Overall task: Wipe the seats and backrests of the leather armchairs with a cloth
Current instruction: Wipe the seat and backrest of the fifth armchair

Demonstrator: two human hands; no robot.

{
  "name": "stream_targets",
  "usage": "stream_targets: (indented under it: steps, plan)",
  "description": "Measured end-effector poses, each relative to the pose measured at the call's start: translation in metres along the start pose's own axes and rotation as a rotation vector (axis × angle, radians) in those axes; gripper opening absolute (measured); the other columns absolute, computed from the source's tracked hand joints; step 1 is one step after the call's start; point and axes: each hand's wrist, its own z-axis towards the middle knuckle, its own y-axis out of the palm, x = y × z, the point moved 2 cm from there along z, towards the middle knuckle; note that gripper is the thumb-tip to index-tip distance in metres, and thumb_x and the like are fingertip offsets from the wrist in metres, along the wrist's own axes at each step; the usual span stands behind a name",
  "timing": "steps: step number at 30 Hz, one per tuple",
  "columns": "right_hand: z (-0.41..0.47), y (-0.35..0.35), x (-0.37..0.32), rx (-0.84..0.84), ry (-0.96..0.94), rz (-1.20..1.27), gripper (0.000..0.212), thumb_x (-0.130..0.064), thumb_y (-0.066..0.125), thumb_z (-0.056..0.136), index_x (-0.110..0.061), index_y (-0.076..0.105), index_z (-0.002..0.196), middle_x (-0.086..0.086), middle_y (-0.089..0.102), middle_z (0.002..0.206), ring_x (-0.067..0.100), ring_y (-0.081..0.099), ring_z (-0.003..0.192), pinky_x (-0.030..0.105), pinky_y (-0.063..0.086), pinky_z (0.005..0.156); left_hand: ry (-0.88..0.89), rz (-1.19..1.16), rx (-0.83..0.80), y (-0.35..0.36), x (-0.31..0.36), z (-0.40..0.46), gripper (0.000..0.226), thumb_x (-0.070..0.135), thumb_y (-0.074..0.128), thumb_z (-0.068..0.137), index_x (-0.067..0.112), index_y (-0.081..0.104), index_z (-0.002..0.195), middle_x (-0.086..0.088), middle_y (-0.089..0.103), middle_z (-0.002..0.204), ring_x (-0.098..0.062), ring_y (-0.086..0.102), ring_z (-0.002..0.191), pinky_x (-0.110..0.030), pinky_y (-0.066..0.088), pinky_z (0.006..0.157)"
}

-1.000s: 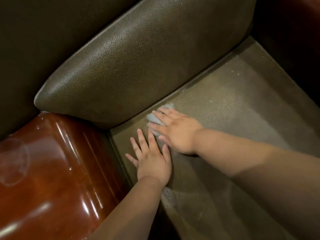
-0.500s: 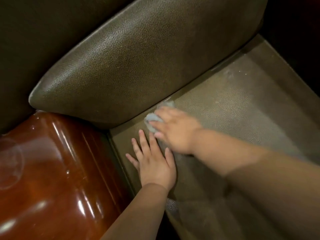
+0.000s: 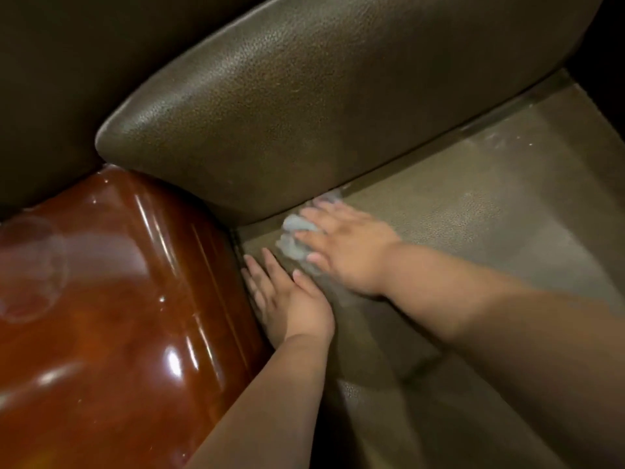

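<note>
I look down into the back left corner of a dark olive leather armchair. Its seat [image 3: 473, 211] runs to the right and its padded backrest cushion [image 3: 304, 106] rises behind. My right hand [image 3: 345, 252] lies flat on a small pale grey cloth [image 3: 294, 235] and presses it onto the seat, close to the seam under the cushion. Only the cloth's left part shows past the fingers. My left hand [image 3: 291, 299] rests flat on the seat with straight fingers, just beside the armrest.
A glossy red-brown wooden armrest [image 3: 111, 316] fills the lower left and borders the seat. Dark leather of the chair's back [image 3: 67, 79] lies behind it. Pale dusty streaks mark the far right of the seat [image 3: 500, 140].
My right hand has kept the cloth pressed in the seat's back corner, sliding it a little. The left hand stays planted. The view has shifted slightly.
</note>
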Motion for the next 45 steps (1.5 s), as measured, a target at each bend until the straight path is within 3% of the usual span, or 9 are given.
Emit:
stream_targets:
  steps: [4, 8, 11, 14, 21, 27, 34, 40, 45]
  plan:
    - [-0.018, -0.005, 0.048, 0.155, 0.262, -0.104, 0.064, -0.058, 0.019, 0.096, -0.030, 0.051, 0.144, 0.008, 0.047, 0.155, 0.033, 0.038, 0.145, 0.047, 0.022, 0.126, 0.052, -0.015, 0.100, 0.003, -0.002, -0.002, 0.075, 0.043, 0.019, 0.098, 0.020, 0.011, 0.169, -0.004, -0.003, 0.177, -0.022, -0.002, 0.163, -0.043, 0.005, 0.131]
    - [-0.052, -0.009, 0.068, 0.236, 0.838, 0.043, 0.057, -0.049, 0.030, 0.104, -0.024, 0.040, 0.155, 0.018, 0.021, 0.169, 0.043, 0.014, 0.155, 0.052, 0.008, 0.128, 0.115, 0.032, 0.048, 0.000, 0.001, -0.006, 0.081, 0.053, 0.014, 0.096, 0.019, 0.010, 0.169, -0.009, -0.003, 0.177, -0.028, -0.005, 0.163, -0.046, -0.001, 0.131]
    - [-0.036, -0.006, 0.025, 0.105, 0.532, -0.034, 0.064, -0.052, 0.028, 0.107, -0.028, 0.018, 0.165, 0.016, 0.004, 0.173, 0.043, 0.000, 0.157, 0.051, 0.000, 0.128, 0.227, 0.116, 0.023, -0.001, 0.007, -0.009, 0.086, 0.058, 0.014, 0.091, 0.021, 0.013, 0.169, -0.011, 0.000, 0.177, -0.030, -0.006, 0.163, -0.052, -0.003, 0.130]
    - [-0.041, -0.010, 0.024, 0.018, 0.080, -0.032, 0.059, -0.054, 0.030, 0.106, -0.034, 0.030, 0.162, 0.007, 0.013, 0.173, 0.034, 0.008, 0.159, 0.044, 0.001, 0.127, 0.342, 0.193, -0.086, -0.003, 0.011, -0.008, 0.081, 0.058, 0.018, 0.096, 0.026, 0.004, 0.169, -0.006, -0.008, 0.177, -0.024, -0.014, 0.162, -0.049, -0.009, 0.131]
    - [-0.099, -0.041, 0.168, 0.130, 0.759, -0.001, 0.070, -0.052, 0.020, 0.099, -0.020, 0.034, 0.160, 0.021, 0.015, 0.169, 0.044, 0.010, 0.155, 0.057, 0.008, 0.126, 0.629, 0.224, -0.095, 0.009, 0.071, -0.016, 0.077, 0.061, 0.018, 0.099, 0.028, 0.013, 0.168, 0.002, 0.001, 0.177, -0.017, -0.009, 0.162, -0.045, -0.007, 0.132]
    - [-0.102, -0.017, 0.129, 0.122, 0.124, -0.086, 0.068, -0.054, 0.033, 0.098, -0.014, 0.056, 0.147, 0.024, 0.042, 0.158, 0.047, 0.031, 0.150, 0.061, 0.025, 0.123, 0.662, 0.188, -0.017, 0.036, 0.153, -0.005, 0.076, 0.055, 0.019, 0.096, 0.022, 0.034, 0.163, -0.002, 0.028, 0.171, -0.022, 0.016, 0.159, -0.049, 0.004, 0.132]
    - [-0.104, -0.044, 0.217, 0.125, 0.652, -0.038, 0.070, -0.057, 0.020, 0.102, -0.019, 0.029, 0.160, 0.020, 0.014, 0.168, 0.046, 0.004, 0.156, 0.054, 0.004, 0.128, 0.637, 0.258, 0.076, 0.045, 0.151, -0.008, 0.068, 0.051, 0.033, 0.098, 0.025, 0.037, 0.161, 0.000, 0.033, 0.169, -0.025, 0.024, 0.157, -0.049, 0.012, 0.131]
    - [-0.129, -0.039, 0.203, 0.187, 0.329, 0.022, 0.071, -0.060, 0.024, 0.100, -0.019, 0.042, 0.156, 0.019, 0.025, 0.168, 0.041, 0.011, 0.158, 0.047, 0.001, 0.125, 0.637, 0.242, 0.113, 0.044, 0.152, -0.011, 0.070, 0.050, 0.036, 0.094, 0.024, 0.041, 0.159, -0.001, 0.038, 0.166, -0.026, 0.028, 0.155, -0.050, 0.015, 0.130]
    - [-0.138, -0.039, 0.250, 0.259, 0.716, 0.148, 0.087, -0.064, 0.015, 0.091, -0.012, 0.030, 0.160, 0.025, 0.010, 0.169, 0.038, 0.002, 0.159, 0.045, 0.004, 0.130, 0.653, 0.243, 0.133, 0.048, 0.150, -0.010, 0.070, 0.049, 0.037, 0.095, 0.023, 0.041, 0.159, -0.002, 0.038, 0.165, -0.028, 0.029, 0.154, -0.050, 0.015, 0.130]
